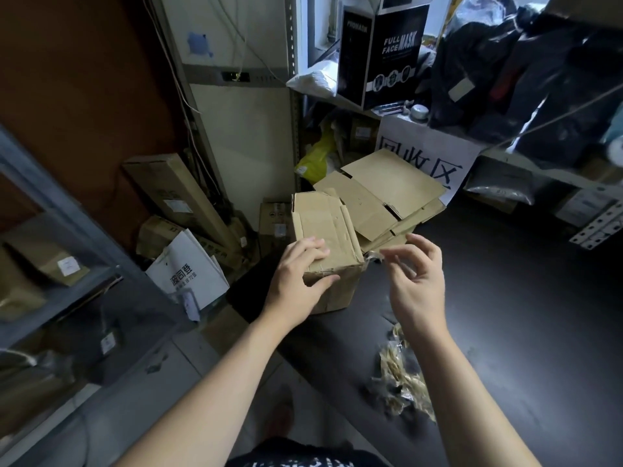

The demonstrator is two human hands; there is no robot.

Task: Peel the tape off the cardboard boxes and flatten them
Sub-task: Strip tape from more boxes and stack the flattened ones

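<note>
The left hand (296, 274) is covering the near left corner of the cardboard box (332, 230), so that corner is staying out of sight, and the box's left side and underside are turning away from me too. The hand is clamping the near top edge, with the fingers lying across the top panel and the thumb pressing on the front face.

Off the near right corner a scrap of clear tape (372, 255) is glinting. It is thin and blurred, and I am struggling to see where it ends. The right hand (416, 274) is hovering just beside that corner with its fingers loosely curled and thumb and forefinger close together. I cannot tell whether they are pinching the tape or nothing at all.

The box is sitting at the left edge of the dark desk (505, 298), near the middle of that edge. Its long axis is running away from the person toward the far edge, leaning slightly left. The far end is pointing at a stack of flattened cardboard (387, 190), which is lying just behind it. A crumpled wad of peeled tape (401, 379) is lying toward the near edge, partly hidden by the right forearm.
</note>
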